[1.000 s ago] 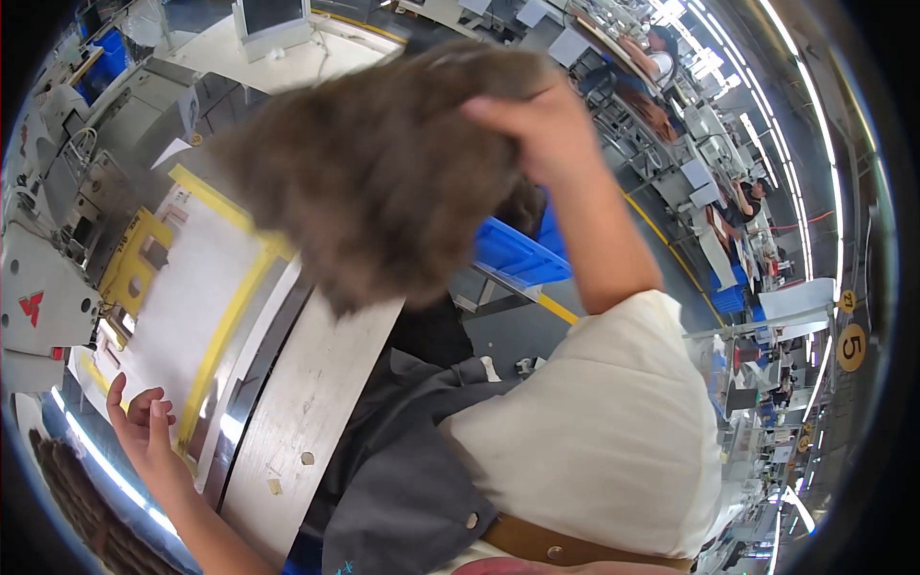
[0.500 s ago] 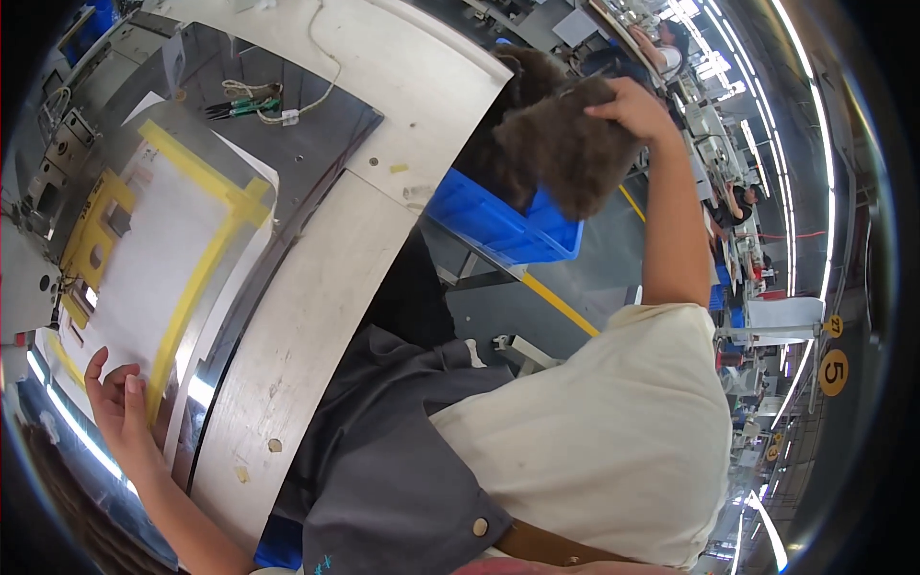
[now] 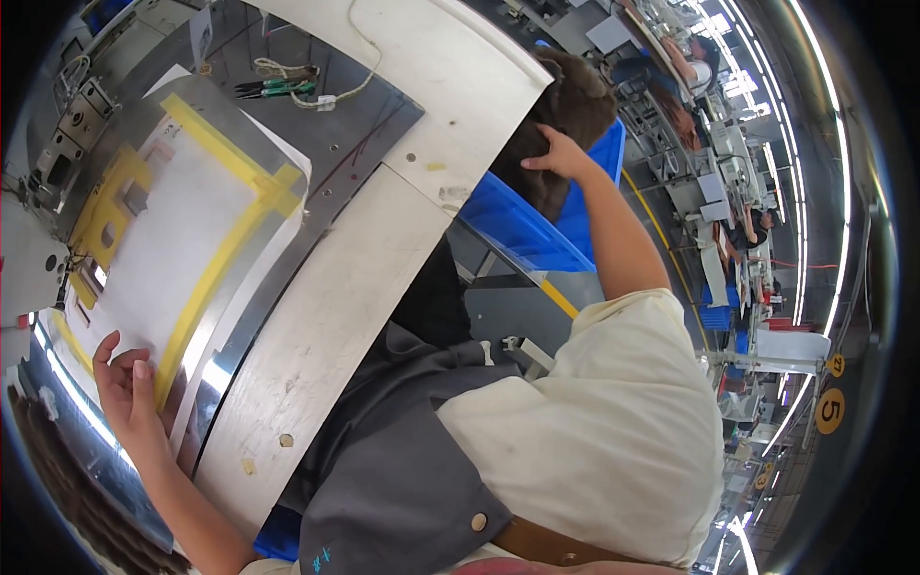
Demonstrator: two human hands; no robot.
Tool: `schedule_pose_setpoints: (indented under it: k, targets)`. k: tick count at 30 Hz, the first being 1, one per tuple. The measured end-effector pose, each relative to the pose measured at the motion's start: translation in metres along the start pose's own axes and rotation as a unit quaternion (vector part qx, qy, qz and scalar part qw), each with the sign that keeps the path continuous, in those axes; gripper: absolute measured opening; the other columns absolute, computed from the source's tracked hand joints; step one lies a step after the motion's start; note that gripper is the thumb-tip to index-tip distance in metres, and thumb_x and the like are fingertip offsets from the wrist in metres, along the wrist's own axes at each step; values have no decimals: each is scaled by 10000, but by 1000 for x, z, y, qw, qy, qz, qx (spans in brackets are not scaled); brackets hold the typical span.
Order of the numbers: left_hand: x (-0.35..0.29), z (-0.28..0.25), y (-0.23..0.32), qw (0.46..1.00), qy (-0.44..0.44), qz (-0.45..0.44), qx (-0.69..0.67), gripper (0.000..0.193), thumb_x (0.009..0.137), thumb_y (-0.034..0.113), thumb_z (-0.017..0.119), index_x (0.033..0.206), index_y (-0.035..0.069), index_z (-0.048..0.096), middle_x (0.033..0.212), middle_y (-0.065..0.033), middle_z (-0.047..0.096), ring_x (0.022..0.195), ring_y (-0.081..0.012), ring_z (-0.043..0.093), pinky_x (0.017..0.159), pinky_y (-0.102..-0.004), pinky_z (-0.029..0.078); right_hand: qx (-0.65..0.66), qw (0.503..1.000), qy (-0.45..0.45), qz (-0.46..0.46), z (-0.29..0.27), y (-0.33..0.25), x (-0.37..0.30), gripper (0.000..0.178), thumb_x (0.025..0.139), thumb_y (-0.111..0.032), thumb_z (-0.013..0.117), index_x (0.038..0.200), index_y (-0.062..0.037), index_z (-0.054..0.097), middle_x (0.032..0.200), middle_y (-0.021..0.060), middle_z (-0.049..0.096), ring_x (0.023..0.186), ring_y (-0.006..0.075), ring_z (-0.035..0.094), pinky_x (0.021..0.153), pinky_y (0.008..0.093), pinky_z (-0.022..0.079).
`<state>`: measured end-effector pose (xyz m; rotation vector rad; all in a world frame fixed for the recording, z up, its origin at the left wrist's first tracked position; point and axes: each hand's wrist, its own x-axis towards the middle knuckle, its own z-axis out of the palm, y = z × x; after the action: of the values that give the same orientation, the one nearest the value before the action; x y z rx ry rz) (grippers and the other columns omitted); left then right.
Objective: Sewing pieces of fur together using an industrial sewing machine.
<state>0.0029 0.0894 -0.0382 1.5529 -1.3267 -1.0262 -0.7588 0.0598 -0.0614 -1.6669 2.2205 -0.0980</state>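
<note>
My right hand (image 3: 561, 155) is at the blue bin (image 3: 522, 218) beyond the table's edge, over dark brown fur pieces (image 3: 580, 96). Its thumb and forefinger are spread, with no piece visibly pinched between them; the other fingers are partly hidden. On the left, my left hand (image 3: 132, 388) hovers palm up by the near end of a clear sheet edged with yellow tape (image 3: 206, 287). Its fingers are loosely bent and apart, holding nothing. White paper (image 3: 177, 230) lies under the sheet, and a yellow template with cut-outs (image 3: 110, 216) is at its far left.
Green-handled snips (image 3: 278, 86) on a cord lie on the dark table plate. Sewing machine parts (image 3: 72, 134) stand at the left edge. Another strip of brown fur (image 3: 77, 489) sits at lower left. A yellow floor line (image 3: 558, 297) and other people's workstations are to the right.
The brown fur piece that my right hand held up is now down in the blue bin, and the fingers have parted. My left hand has barely moved. The whole view has shifted slightly.
</note>
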Motion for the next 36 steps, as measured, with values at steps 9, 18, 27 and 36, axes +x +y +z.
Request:
schedule_pose_setpoints:
  k: [9, 18, 27, 36]
  targets:
    - [-15, 11, 40, 998, 3, -58, 13, 478, 923, 122, 689, 1375, 77, 539, 964, -57, 677, 897, -145, 651, 809, -303, 537, -62, 949, 308, 33, 42, -25, 25, 480, 856, -182, 669, 1304, -8, 668, 1272, 244, 682, 1201, 397, 642, 1051, 449, 495]
    - [-35, -2, 46, 994, -27, 26, 100, 306, 951, 201, 741, 1165, 6, 640, 923, -114, 698, 851, -188, 688, 770, -333, 567, 248, 913, 280, -166, 15, -154, 49, 302, 1059, -180, 584, 1287, 4, 659, 1272, 111, 683, 1174, 199, 624, 1042, 312, 466]
    - [-190, -206, 42, 876, 220, -142, 405, 286, 969, 267, 714, 1128, 30, 698, 885, -103, 717, 791, -157, 645, 711, -331, 525, 334, 906, 77, -248, 55, -319, 24, 241, 1042, -167, 636, 1225, -23, 696, 1155, 63, 709, 1057, 162, 641, 972, 288, 479]
    - [-559, -317, -44, 725, 280, -552, 303, 420, 816, 360, 833, 1075, 36, 772, 1009, -135, 778, 924, -245, 742, 868, -382, 572, 372, 909, -24, -186, 83, -317, 42, 265, 1052, -240, 633, 1255, -82, 697, 958, 14, 714, 766, 92, 641, 657, 229, 524]
